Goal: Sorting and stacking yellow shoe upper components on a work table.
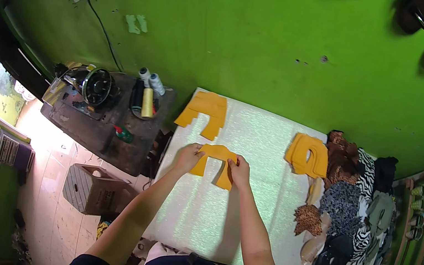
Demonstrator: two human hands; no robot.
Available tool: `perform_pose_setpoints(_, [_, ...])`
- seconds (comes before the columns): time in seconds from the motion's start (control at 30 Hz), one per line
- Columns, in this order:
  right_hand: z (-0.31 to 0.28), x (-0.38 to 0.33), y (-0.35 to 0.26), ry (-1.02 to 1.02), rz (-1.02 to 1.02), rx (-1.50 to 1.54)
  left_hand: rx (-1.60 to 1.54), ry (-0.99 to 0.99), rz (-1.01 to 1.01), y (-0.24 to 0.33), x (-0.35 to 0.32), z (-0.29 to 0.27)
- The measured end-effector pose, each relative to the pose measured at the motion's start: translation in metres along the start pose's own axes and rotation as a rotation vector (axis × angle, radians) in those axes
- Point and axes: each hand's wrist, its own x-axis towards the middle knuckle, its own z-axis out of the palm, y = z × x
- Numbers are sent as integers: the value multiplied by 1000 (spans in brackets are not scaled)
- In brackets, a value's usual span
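Observation:
Both my arms reach out over a pale, shiny table. Between my hands is a mustard-yellow U-shaped cut piece, its two legs pointing toward me. My left hand pinches its left edge, and my right hand grips its right edge. Just beyond, at the table's far left corner, lie similar yellow cut pieces. A stack of rounded yellow pieces with curved openings rests on the right side. Whether the pieces are leather or fabric I cannot tell.
Heaped patterned and dark scraps cover the table's right edge. At left, a dark worktable carries thread spools, a green bottle and a machine with a round wheel. A box-like stool stands on the floor. Shoes hang upper right.

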Motion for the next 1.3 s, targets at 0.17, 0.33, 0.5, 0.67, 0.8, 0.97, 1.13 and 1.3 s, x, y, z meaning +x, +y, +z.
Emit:
perform_pose_setpoints(0.17, [54, 10, -18, -5, 36, 41, -81, -47, -49, -17, 11, -50])
perform_pose_setpoints(0.33, [80, 30, -40, 119, -1, 103, -90, 45, 10, -17, 35, -76])
perform_pose_setpoints(0.5, [85, 63, -63, 249, -4, -69, 11, 94, 21, 5, 71, -91])
perform_pose_setpoints(0.67, [91, 90, -63, 322, -23, -169, 91, 72, 61, 8, 105, -93])
perform_pose_setpoints(0.8, [97, 100, -64, 324, 33, -242, 115, 59, 60, 0, 122, -86])
perform_pose_setpoints(0.97, [104, 105, -63, 310, 70, -301, 159, 83, 43, -15, 130, -76])
perform_pose_setpoints(1.13, [115, 95, -79, 349, 52, -438, 314, 134, 97, -15, 126, -74])
perform_pose_setpoints(1.3, [115, 95, -65, 408, -150, -694, 500, 177, 160, 9, 112, -73])
